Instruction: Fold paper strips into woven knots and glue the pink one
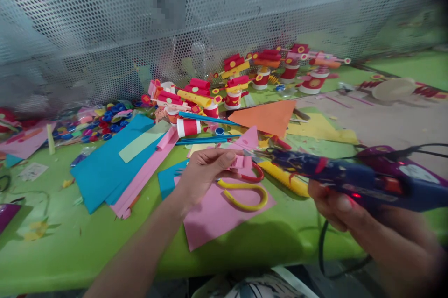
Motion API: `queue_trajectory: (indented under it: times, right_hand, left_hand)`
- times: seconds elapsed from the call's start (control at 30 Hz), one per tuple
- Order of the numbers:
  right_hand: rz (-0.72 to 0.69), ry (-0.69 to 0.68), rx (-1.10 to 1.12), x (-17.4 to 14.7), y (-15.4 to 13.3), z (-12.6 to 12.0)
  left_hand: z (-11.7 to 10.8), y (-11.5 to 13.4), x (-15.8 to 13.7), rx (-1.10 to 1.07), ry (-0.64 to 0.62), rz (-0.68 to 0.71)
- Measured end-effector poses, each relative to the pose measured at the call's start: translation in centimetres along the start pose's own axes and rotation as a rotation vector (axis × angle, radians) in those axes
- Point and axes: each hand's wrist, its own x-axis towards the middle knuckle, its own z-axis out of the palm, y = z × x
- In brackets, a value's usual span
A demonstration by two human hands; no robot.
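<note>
Just right of the pink sheet point(210, 223), my right hand point(345, 207) is wrapped around the glue gun point(336, 172), its nozzle pointing in over the sheet's far part. Scissors point(245, 187) lie on the sheet, and above its far part my left hand point(205, 167) pinches the small pink paper piece point(243, 162); I'd grip that steadily, glue sparingly and keep skin off the tip.

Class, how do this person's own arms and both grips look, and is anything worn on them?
The left grip is an ungloved hand; the left forearm shows no sleeve or watch. The right grip is ungloved too, its right forearm sleeveless where visible, though blurred.
</note>
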Motion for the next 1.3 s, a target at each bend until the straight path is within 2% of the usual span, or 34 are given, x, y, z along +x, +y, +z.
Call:
queue_trajectory:
  times: [0.1, 0.23, 0.27, 0.3, 0.37, 0.43, 0.5, 0.57, 0.67, 0.77, 1.07, 1.3]
  right_hand:
    - [0.118, 0.021, 0.154, -0.6, -1.2, 0.3]
    - [0.090, 0.164, 0.075, 0.0, -1.8, -0.6]
    - [0.074, 0.132, 0.014, 0.5, -1.4, -1.2]
    - [0.035, 0.023, -0.084, 1.2, -0.8, -1.9]
    - [-0.135, -0.173, -0.307, 2.7, 1.0, -3.4]
    - [-0.305, -0.245, -0.507, 4.1, 2.9, -4.4]
    - [-0.388, -0.309, -0.725, 4.9, 4.6, -4.9]
    - [-0.370, -0.336, -0.928, 5.3, 5.8, -5.0]
    - [-0.311, -0.286, -1.045, 5.5, 6.4, -5.0]
    - [-0.283, -0.247, -1.087, 5.9, 6.8, -4.9]
    - [-0.172, -0.312, -1.179, 8.0, 8.6, -3.9]
    - [-0.202, -0.353, -1.177, 8.4, 8.9, -5.0]
  left_hand:
    - [-0.3, -0.1, 0.2, -0.015, 0.017, 0.019]
    - [-0.7, -0.1, 0.3, -0.045, 0.093, 0.077]
    - [-0.7, 0.0, 0.4, -0.054, 0.109, 0.085]
    - [-0.7, 0.0, 0.4, -0.060, 0.120, 0.088]
    - [-0.7, 0.1, 0.4, -0.062, 0.135, 0.087]
    - [-0.7, 0.1, 0.4, -0.056, 0.143, 0.089]
    - [-0.7, 0.0, 0.4, -0.052, 0.142, 0.095]
    - [-0.6, 0.0, 0.4, -0.047, 0.134, 0.096]
    - [-0.6, -0.1, 0.4, -0.035, 0.136, 0.087]
    - [-0.6, -0.2, 0.3, -0.023, 0.131, 0.085]
    - [-0.4, -0.3, 0.2, 0.001, 0.088, 0.069]
    - [-0.1, -0.7, 0.3, -0.061, 0.092, 0.049]
